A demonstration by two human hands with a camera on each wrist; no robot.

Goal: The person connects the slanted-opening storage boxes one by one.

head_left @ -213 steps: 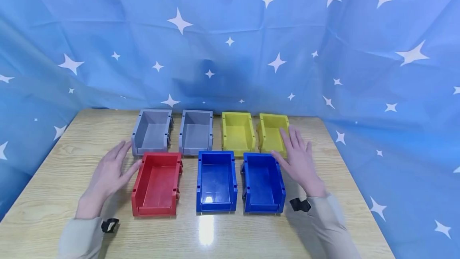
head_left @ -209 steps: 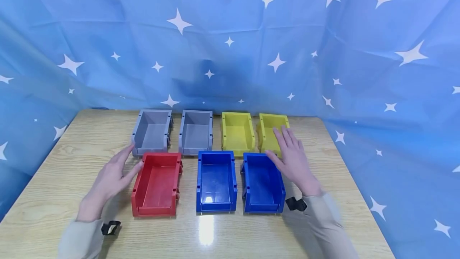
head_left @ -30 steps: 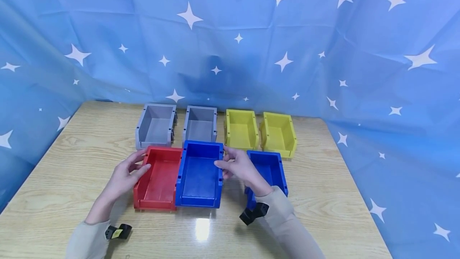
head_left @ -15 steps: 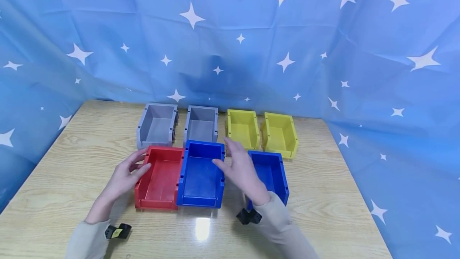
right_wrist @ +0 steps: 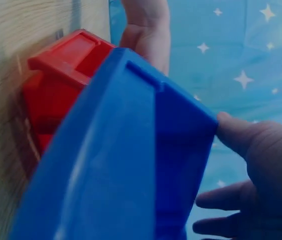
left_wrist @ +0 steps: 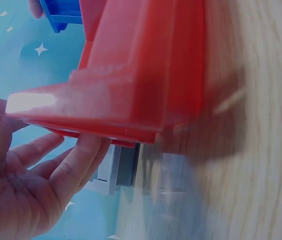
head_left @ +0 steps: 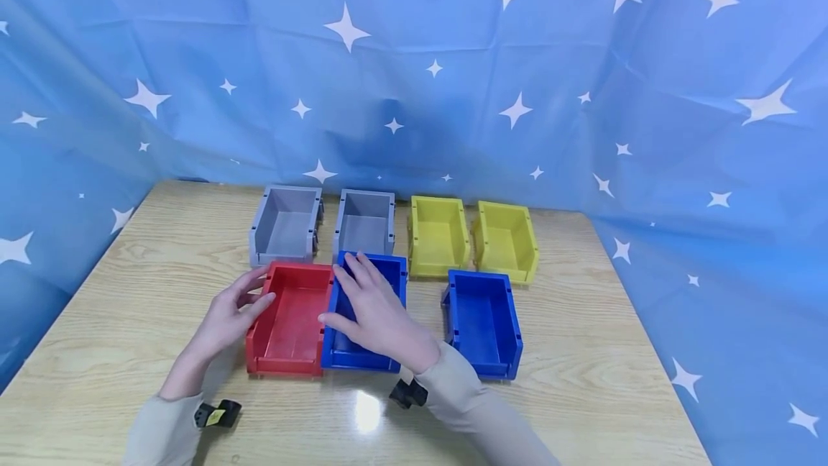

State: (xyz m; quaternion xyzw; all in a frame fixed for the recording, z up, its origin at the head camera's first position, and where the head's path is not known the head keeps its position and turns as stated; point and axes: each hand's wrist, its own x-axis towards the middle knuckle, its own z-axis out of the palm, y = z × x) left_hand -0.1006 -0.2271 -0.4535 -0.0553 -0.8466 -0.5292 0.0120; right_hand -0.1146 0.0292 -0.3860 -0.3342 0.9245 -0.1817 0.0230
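Note:
A red storage bin (head_left: 291, 322) sits on the table's left half, its left wall between the thumb and fingers of my left hand (head_left: 223, 322). In the left wrist view the fingers lie along the bin's outer side. Against the red bin's right wall stands a blue storage bin (head_left: 359, 360), its left edge slightly overlapping the red one. My right hand (head_left: 378, 318) is over this blue bin, fingers extended toward its left rim. In the right wrist view the thumb is at the rim of the blue bin (right_wrist: 111, 155); whether it presses there I cannot tell.
A second blue bin (head_left: 481, 322) stands to the right. Behind are two grey bins (head_left: 287, 229) (head_left: 365, 229) and two yellow bins (head_left: 438, 236) (head_left: 506, 239) in a row. A blue starry cloth (head_left: 420, 92) hangs behind the wooden table (head_left: 582, 351).
Since seven seconds ago the blue bin has moved left against the red one. In the last second my right hand has released its right wall and moved left over it.

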